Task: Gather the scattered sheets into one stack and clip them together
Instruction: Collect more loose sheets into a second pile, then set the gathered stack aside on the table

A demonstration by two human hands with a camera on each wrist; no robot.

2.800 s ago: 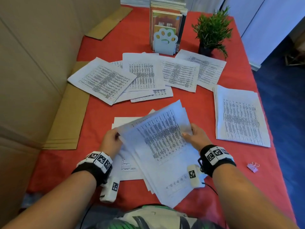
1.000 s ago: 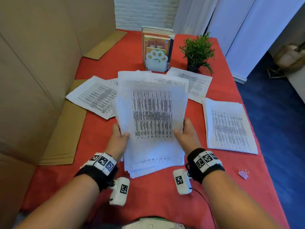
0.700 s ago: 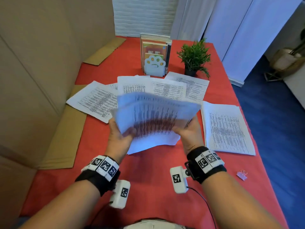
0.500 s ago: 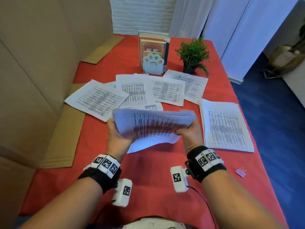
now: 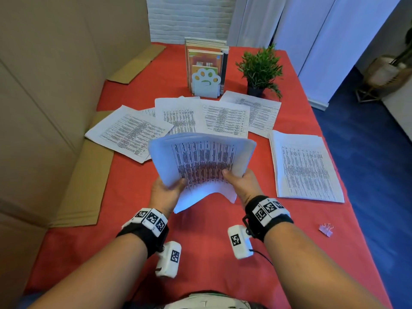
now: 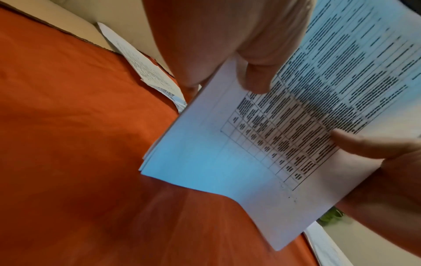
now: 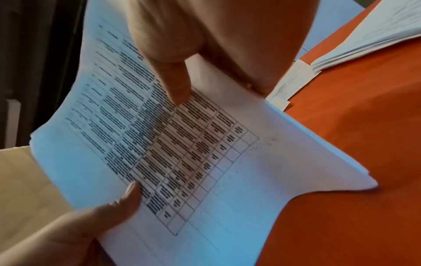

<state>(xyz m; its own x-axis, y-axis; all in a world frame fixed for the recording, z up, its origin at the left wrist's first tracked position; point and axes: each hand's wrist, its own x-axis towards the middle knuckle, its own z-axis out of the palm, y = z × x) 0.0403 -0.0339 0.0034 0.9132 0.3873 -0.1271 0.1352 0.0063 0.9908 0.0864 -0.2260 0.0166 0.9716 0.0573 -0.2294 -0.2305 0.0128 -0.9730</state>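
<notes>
A thick stack of printed sheets point(image 5: 201, 162) is held up in the air above the near middle of a table point(image 5: 200, 253) covered in red cloth. The stack tilts toward the viewer and bows across its width, its lower edge sagging toward the cloth. Dense tables of black text cover the top page.

The left hand point(image 5: 166, 192) has a grip on the stack's lower left edge, thumb pressed on the top page and fingers underneath. The right hand point(image 5: 242, 182) grasps the lower right edge the same way, thumb on top.

More sheets remain on the table. Beyond the held stack, several loose sheets point(image 5: 182, 115) lie overlapping in a fanned row. To the right, a second pile of sheets point(image 5: 304, 166) lies flat, well apart from the hands. A small pink binder clip point(image 5: 326, 230) sits on the cloth near the table's right edge, beside the right forearm.

At the far end stand a bookend with upright books point(image 5: 206, 68) and a small potted plant point(image 5: 259, 69). Cardboard panels point(image 5: 55, 85) line the left side.
</notes>
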